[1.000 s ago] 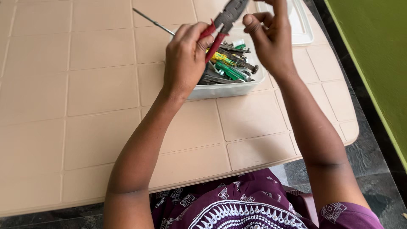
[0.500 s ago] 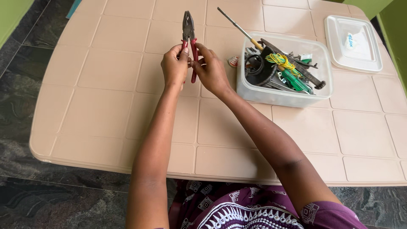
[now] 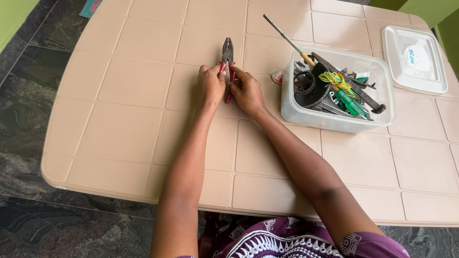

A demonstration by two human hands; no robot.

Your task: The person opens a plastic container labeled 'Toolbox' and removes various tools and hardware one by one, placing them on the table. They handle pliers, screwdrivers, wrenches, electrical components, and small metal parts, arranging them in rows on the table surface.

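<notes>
Lowered since half a second ago, both hands now rest on the beige plastic table (image 3: 119,129) with the pliers, which were held up off it before. That table fills most of the view and lies under both forearms. To the right of the right hand (image 3: 249,93) stands a clear plastic tub (image 3: 334,119) crammed with tools, a long screwdriver (image 3: 287,39) sticking out of it up and to the left. Further right, well apart from the hands, lies the tub's clear lid (image 3: 416,76). The left hand (image 3: 211,88) is curled around the left red handle of the pliers (image 3: 227,55), and the right hand pinches the other handle, its fingers closed on it. Both hands touch each other around the handles. The pliers' grey head points away from the person, just beyond the fingertips, closed.
</notes>
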